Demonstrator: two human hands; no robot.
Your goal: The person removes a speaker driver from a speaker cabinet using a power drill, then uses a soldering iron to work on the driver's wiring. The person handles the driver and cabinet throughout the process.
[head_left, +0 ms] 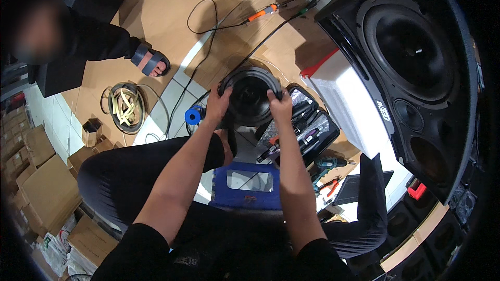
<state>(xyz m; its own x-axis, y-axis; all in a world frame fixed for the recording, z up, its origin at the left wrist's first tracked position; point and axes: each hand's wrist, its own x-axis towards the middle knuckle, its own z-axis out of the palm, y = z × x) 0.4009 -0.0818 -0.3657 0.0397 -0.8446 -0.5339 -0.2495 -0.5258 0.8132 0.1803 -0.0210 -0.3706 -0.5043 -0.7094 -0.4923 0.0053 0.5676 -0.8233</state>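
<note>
Gripping opposite sides of one black speaker driver, the left hand and right hand hold it near one blue spool and one open case.

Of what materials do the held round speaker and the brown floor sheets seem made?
Round speaker: black, faintly glossy edge, perhaps plastic or metal; the dark centre leaves its material open. Brown floor sheets: probably cardboard, from the matte brown surface.
</note>
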